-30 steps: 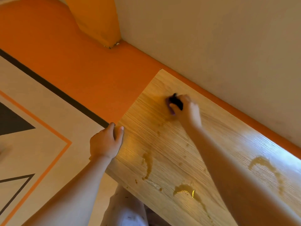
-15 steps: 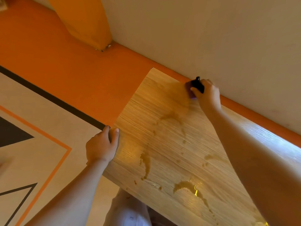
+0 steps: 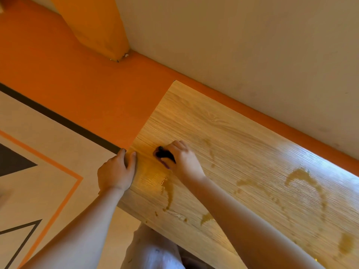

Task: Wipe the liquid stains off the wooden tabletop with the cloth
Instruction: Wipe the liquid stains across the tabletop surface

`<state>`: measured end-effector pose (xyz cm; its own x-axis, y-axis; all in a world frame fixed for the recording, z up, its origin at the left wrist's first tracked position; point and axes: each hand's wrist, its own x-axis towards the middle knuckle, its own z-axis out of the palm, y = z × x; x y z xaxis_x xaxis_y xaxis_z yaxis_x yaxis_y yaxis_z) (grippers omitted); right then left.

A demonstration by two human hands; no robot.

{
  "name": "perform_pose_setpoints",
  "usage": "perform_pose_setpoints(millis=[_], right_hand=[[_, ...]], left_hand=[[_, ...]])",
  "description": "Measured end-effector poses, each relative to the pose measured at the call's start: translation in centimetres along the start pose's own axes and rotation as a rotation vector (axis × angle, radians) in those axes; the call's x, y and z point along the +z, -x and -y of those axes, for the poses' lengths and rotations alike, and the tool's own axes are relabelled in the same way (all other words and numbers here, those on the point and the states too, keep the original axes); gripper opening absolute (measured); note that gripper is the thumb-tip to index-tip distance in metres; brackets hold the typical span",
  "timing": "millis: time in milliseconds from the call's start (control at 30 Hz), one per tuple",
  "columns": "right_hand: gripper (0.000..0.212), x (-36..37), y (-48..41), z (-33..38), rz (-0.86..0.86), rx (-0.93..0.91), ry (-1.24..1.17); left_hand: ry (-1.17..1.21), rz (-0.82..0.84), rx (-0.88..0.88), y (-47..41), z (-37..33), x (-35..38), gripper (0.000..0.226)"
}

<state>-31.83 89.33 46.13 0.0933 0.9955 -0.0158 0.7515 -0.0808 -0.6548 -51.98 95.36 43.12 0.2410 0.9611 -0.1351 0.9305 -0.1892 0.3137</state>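
Fingers (image 3: 178, 146) of the right hand (image 3: 184, 160) are curled tight round a small dark cloth (image 3: 165, 155). Most of it is bunched inside the grip and pressed on the wooden tabletop (image 3: 242, 136) near its left end. Left hand (image 3: 116, 171) sits just beside those fingers, its own fingers hooked over the tabletop's end edge, gripping it.

Nearest wet mark is a brown streak (image 3: 169, 193) just below the cloth fingers, toward me. Small drops (image 3: 206, 218) lie past that by the near edge. A faint smear (image 3: 250, 184) and a big arc stain (image 3: 303, 177) lie well off to the right of the fingers, unwiped as far as I can see.

My read: wiping is early, most stains left.

Risks:
- The cloth is tiny for this much liquid, so it may saturate and just drag brown film along the grain.
- A stroke toward the near edge could push liquid off onto the pale clothing (image 3: 151, 253) below.
- The right forearm (image 3: 242, 220) hangs over the smear, and dropping it would spread that.
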Motion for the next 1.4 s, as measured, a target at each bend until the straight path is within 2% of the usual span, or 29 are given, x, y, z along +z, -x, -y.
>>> perform_pose_setpoints(millis=[100, 267, 433, 500, 700, 833, 933, 1033, 1167, 1267, 1400], right_hand=[[0.025, -1.9, -0.9, -1.7, -0.018, 0.067, 0.020], [0.020, -8.6, -3.0, -8.6, -0.291, 0.343, 0.099], [0.022, -9.9, -2.2, -10.6, -0.404, 0.471, 0.134], [0.023, -7.9, -1.4, -8.6, -0.379, 0.443, 0.087], [0.026, 0.7, 2.0, 0.7, -0.065, 0.119, 0.005], [0.030, 1.6, 2.2, 1.7, 0.015, 0.044, 0.032], [0.023, -0.5, 0.3, 0.0, -0.087, 0.118, 0.111], [0.018, -2.8, -3.2, -1.9, -0.243, 0.293, 0.168], [0.020, -2.8, -5.2, -1.4, -0.282, 0.400, 0.207], [0.015, 0.1, -3.1, 1.7, -0.256, 0.366, 0.148], [0.014, 5.9, 1.8, 7.3, -0.117, 0.141, 0.085]], left_hand=[[-0.002, -0.005, -0.001, 0.0, -0.2, 0.0, 0.037], [0.035, -0.009, 0.002, 0.1, -0.1, -0.2, 0.038], [0.037, -0.005, -0.001, 0.1, -0.1, -0.2, 0.037], [0.045, -0.002, 0.001, 0.0, 0.0, -0.2, 0.037], [0.061, 0.008, 0.003, 0.0, -0.2, -0.2, 0.039], [0.068, 0.034, -0.009, 0.0, -0.4, -0.5, 0.041], [0.103, 0.057, -0.009, 0.2, -0.3, -0.7, 0.040], [0.149, 0.113, -0.006, 0.3, 0.2, -0.7, 0.041], [0.049, 0.207, 0.025, 1.1, 2.1, -1.7, 0.042], [0.101, 0.205, -0.033, 4.7, 4.0, -2.1, 0.044], [0.241, 0.130, -0.064, 6.9, 5.4, -1.3, 0.036]])
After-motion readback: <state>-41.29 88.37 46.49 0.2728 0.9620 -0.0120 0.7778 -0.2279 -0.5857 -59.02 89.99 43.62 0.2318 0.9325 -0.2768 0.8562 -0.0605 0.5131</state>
